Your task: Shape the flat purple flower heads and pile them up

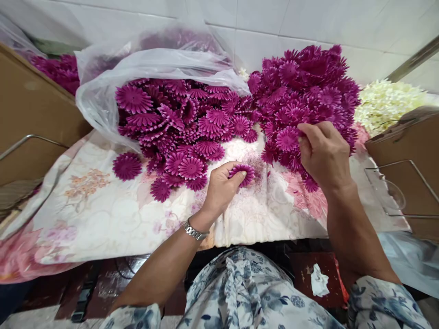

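My left hand (222, 186) pinches a purple artificial flower head (247, 175) between thumb and fingers, just above the cloth near the middle of the table. A metal-band watch sits on that wrist. At the right, my right hand (324, 153) has its thumb and forefinger closed at the edge of a purple flower head (287, 138). That flower lies against a big heap of purple flower heads (305, 87); whether it is lifted free, I cannot tell. Left of centre, more purple flower heads (171, 119) spill from a clear plastic bag (99, 105).
A floral cloth (99, 219) covers the table. One loose purple flower (126, 166) lies at the left. Cardboard boxes stand at the left (34, 96) and right (411, 137). Pale yellow flowers (389, 103) are piled at the back right, below a white tiled wall (260, 23).
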`<state>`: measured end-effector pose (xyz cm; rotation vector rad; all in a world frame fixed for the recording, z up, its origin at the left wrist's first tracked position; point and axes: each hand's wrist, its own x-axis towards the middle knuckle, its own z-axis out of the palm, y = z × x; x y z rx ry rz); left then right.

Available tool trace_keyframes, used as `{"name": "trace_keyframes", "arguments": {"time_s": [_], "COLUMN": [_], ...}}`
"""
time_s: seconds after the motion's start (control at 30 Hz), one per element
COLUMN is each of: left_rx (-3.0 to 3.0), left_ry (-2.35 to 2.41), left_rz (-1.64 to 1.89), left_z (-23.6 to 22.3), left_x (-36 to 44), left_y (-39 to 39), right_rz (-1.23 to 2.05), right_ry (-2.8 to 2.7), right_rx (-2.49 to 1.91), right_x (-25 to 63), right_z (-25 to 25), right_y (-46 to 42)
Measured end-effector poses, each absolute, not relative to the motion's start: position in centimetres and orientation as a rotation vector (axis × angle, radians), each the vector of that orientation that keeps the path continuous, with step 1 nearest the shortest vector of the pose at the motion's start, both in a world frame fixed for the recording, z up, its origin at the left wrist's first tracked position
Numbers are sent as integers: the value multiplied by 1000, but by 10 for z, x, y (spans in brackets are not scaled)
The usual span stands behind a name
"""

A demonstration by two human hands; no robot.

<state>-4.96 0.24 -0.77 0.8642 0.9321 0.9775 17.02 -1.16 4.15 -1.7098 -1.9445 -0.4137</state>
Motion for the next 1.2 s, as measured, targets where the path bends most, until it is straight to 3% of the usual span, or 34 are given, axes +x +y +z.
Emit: {"name": "trace_keyframes", "arguments": {"time_s": [0.17, 0.33, 0.6, 0.87, 0.97, 1.2], "left_rx": [642, 546, 591, 632, 629, 569], "left_ry": [822, 753, 688, 680, 750, 794], "left_rz": [899, 888, 873, 901, 924, 871], "left_z": [-3, -7, -7, -9, -9, -5], "left_x": [-51, -46, -43, -43, -43, -46], "left_y": [2, 0, -6, -6, -5, -3], "right_rz": [-509, -204, 93, 118, -24, -828], "right_ry": [-1994, -2170, -2039, -1930, -1828, -1667], "right_rx": [-1707, -1423, -1409, -1351, -1363, -1665], "right_x": [169, 118, 104, 101, 105, 177], "right_z": [43, 12, -7, -3, -2, 34], "right_y": [-11, -27, -27, -27, -27, -8]}}
